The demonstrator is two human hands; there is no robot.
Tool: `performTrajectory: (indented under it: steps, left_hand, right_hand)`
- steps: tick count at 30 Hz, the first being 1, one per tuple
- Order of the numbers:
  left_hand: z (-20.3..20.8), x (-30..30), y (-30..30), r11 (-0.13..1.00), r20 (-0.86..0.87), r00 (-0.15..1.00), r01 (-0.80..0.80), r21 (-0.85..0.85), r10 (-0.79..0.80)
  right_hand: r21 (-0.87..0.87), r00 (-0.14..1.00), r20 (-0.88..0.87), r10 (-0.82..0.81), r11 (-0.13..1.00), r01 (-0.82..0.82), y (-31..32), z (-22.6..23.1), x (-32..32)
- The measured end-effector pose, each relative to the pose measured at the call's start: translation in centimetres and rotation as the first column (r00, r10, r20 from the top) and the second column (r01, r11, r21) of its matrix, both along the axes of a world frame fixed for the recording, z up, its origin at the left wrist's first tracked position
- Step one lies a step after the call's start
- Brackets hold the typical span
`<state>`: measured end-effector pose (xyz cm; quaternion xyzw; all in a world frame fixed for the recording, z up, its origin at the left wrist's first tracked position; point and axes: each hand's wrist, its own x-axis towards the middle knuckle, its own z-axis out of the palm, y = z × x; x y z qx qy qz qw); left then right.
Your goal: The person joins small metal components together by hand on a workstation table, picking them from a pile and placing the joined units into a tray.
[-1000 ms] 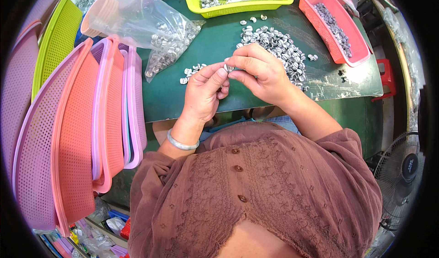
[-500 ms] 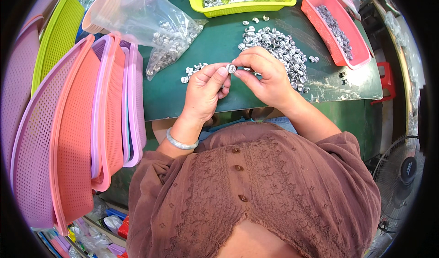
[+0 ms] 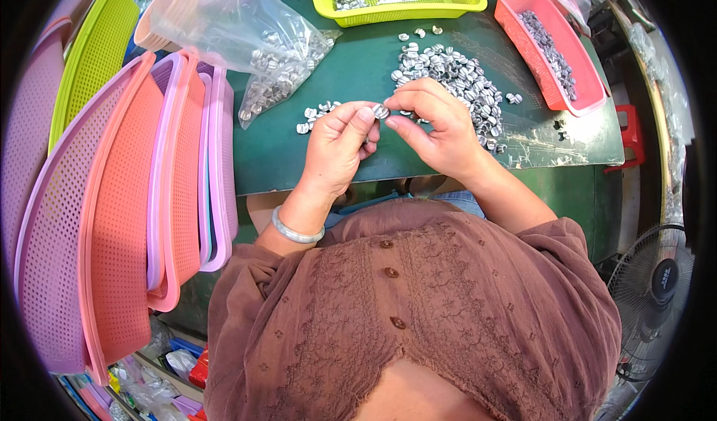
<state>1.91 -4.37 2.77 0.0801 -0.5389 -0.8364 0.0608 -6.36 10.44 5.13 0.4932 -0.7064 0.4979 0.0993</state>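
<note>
Over the near part of the green table, my left hand (image 3: 340,141) pinches a small silvery metal piece (image 3: 381,111) between thumb and index finger. It is rounded, with dark grooves. My right hand (image 3: 437,126) meets it from the other side, its curled index fingertip at the piece's edge and its thumb just below. Behind the right hand spreads a large pile of similar metal pieces (image 3: 455,74). A few more pieces (image 3: 308,128) lie beside my left hand. The other fingers of the left hand are curled, and what they enclose is hidden.
A clear plastic bag (image 3: 258,55) of metal pieces lies on the table (image 3: 358,55). At the back is a yellow-green basket (image 3: 403,19); a pink basket (image 3: 523,55) of grey pieces stands right. Stacked baskets (image 3: 119,219) fill the left. A fan (image 3: 657,287) stands at right.
The metal piece has turned a little between my fingertips, and my right fingers have shifted slightly to the right. Everything on the table stays as it was.
</note>
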Motion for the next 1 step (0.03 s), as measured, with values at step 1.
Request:
performTrajectory:
  steps: [1]
  left_hand:
    - [-0.01,0.00,0.03,1.000,-0.008,1.000,0.001,-0.010,-0.001]
  right_hand:
    - [0.003,1.000,0.001,0.000,1.000,0.000,0.03,-0.02,0.00]
